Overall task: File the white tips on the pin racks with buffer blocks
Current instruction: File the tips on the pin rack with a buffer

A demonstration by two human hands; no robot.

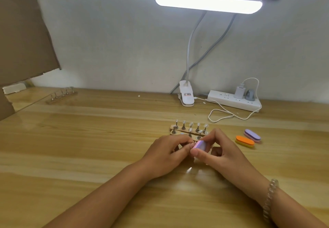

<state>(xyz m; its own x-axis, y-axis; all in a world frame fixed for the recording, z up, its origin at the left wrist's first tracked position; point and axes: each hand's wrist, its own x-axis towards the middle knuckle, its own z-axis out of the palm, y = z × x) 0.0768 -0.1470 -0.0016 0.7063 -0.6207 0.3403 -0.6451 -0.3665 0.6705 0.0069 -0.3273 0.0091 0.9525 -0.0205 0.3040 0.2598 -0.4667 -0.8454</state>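
Observation:
Two wooden pin racks (179,129) with white tips on metal pins lie side by side at the table's middle. Just in front of them my right hand (219,152) grips a pink-purple buffer block (200,145) between thumb and fingers. My left hand (166,154) pinches something small against the block's left end; my fingers hide what it is. Both hands meet above the near rack's front edge.
An orange-yellow buffer block (244,141) and a purple-pink one (252,135) lie to the right. A third pin rack (61,95) sits far left near cardboard (23,37). A clip lamp (186,96), power strip (234,100) and white cable (224,114) stand at the back.

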